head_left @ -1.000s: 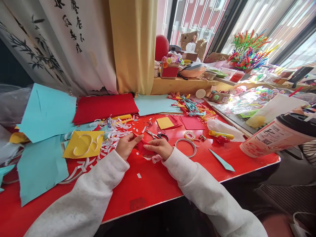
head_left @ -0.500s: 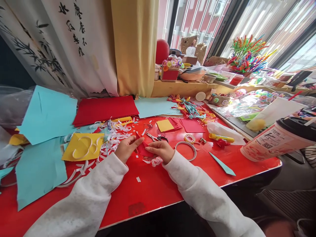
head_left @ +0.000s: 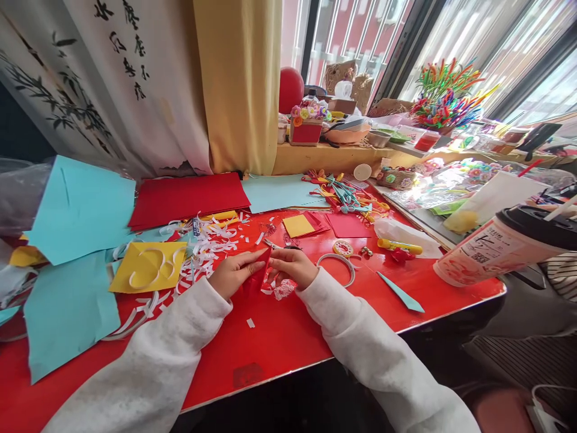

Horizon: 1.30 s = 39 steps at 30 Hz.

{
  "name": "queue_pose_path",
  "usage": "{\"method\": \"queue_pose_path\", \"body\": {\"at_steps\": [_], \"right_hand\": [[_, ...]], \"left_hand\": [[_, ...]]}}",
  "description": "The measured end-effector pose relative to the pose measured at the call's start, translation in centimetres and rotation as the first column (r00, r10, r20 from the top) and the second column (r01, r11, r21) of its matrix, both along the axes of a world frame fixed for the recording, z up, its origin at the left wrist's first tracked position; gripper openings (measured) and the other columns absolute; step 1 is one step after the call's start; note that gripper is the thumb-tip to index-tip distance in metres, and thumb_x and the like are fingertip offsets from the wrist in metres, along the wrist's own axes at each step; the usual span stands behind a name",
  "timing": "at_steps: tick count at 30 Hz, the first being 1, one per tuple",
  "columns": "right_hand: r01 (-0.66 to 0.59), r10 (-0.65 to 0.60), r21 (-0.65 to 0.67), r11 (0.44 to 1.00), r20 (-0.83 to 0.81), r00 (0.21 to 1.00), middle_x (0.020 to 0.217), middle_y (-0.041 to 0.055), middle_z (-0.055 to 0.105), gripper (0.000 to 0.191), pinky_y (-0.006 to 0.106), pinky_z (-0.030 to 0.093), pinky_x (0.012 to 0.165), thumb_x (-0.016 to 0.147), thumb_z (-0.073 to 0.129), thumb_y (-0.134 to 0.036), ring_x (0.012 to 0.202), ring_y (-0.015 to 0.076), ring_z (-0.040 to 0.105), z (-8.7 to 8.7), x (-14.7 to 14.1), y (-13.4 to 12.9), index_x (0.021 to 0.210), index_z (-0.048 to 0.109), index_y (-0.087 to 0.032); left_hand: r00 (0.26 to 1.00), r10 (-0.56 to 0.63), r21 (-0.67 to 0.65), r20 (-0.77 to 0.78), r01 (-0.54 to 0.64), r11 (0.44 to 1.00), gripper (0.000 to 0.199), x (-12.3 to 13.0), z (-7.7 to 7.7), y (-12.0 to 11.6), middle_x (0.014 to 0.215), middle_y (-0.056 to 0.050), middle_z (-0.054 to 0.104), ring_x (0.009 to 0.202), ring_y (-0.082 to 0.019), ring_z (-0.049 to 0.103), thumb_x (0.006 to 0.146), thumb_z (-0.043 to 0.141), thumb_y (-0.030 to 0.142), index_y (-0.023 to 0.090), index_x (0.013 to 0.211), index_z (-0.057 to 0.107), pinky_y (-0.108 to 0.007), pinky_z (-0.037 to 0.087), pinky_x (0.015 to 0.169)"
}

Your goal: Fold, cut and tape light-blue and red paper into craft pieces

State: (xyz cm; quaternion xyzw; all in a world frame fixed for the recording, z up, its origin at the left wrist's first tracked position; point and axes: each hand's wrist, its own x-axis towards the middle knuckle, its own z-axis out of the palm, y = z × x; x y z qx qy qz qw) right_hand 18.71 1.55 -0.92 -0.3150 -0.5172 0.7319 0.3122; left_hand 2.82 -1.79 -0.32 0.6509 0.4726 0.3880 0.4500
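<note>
Between my hands, just above the red table, is a folded piece of red paper (head_left: 260, 273). My left hand (head_left: 235, 272) pinches it from the left, thumb on the near side. My right hand (head_left: 293, 267) has its fingertips on the paper's right edge, fingers curled. Behind my right hand lie scissors (head_left: 273, 245), their handles partly hidden. A crumpled clear wrapper (head_left: 285, 290) rests under my right fingers. To the right are a roll of tape (head_left: 337, 269) and a smaller roll (head_left: 343, 248).
White paper strips (head_left: 205, 252) and blue sheets (head_left: 74, 300) cover the left side. Stacked red sheets (head_left: 189, 198) lie at the back, with yellow and red squares (head_left: 298, 226) nearer. A tilted drink cup (head_left: 478, 252) stands by the right edge, near a blue paper strip (head_left: 401, 293).
The red paper has turned more upright and its folds look flatter. My hands have drawn closer together, the left fingers now stretched along the paper. The view has shifted slightly.
</note>
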Motion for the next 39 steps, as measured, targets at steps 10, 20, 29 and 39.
{"method": "queue_pose_path", "body": {"at_steps": [10, 20, 29, 39], "right_hand": [[0.001, -0.002, -0.040, 0.999, -0.031, 1.000, 0.056, -0.0002, 0.059, 0.033, 0.024, 0.048, 0.053, 0.052, 0.068, -0.026, 0.052, 0.0115, 0.059, 0.4, 0.0, -0.5, 0.077, 0.054, -0.010], [0.231, -0.246, -0.114, 0.966, -0.141, 0.959, 0.052, -0.0030, 0.057, 0.027, 0.018, 0.046, 0.047, 0.050, 0.070, -0.023, 0.048, 0.0098, 0.059, 0.3, 0.0, 0.0, 0.064, 0.049, -0.013], [0.229, -0.233, -0.038, 0.973, -0.147, 0.961, 0.055, -0.0001, 0.061, 0.029, 0.022, 0.049, 0.051, 0.055, 0.067, -0.028, 0.051, 0.0109, 0.060, 0.2, -0.5, -0.5, 0.070, 0.049, -0.013], [0.195, -0.210, -0.107, 0.975, -0.152, 0.966, 0.058, 0.0006, 0.062, 0.029, 0.025, 0.051, 0.058, 0.052, 0.069, -0.019, 0.055, 0.0127, 0.062, 0.5, -0.3, -0.6, 0.075, 0.054, -0.012]], "left_hand": [[0.984, 0.177, -0.005, 0.029, -0.177, 0.984, 0.041, 0.1, 0.7, -0.1, 0.078, -0.004, 0.060, 0.073, -0.015, 0.055, 0.068, 0.051, 0.043, 0.015, 0.097, 0.055, -0.024, 0.043, 0.065], [0.957, 0.175, -0.136, 0.230, -0.147, 0.980, 0.039, 0.4, 0.8, -0.3, 0.069, -0.002, 0.059, 0.053, -0.013, 0.056, 0.064, 0.057, 0.037, 0.012, 0.093, 0.047, -0.027, 0.048, 0.048], [0.968, 0.160, -0.095, 0.195, -0.144, 0.985, 0.030, 1.0, 0.6, -0.5, 0.054, 0.003, 0.053, 0.045, -0.010, 0.050, 0.067, 0.053, 0.039, 0.014, 0.083, 0.050, -0.021, 0.041, 0.039], [0.952, 0.172, -0.182, 0.251, -0.128, 0.975, 0.028, 0.3, 0.5, -0.2, 0.051, 0.003, 0.052, 0.041, -0.007, 0.046, 0.060, 0.062, 0.030, 0.012, 0.082, 0.059, -0.020, 0.039, 0.038]]}}
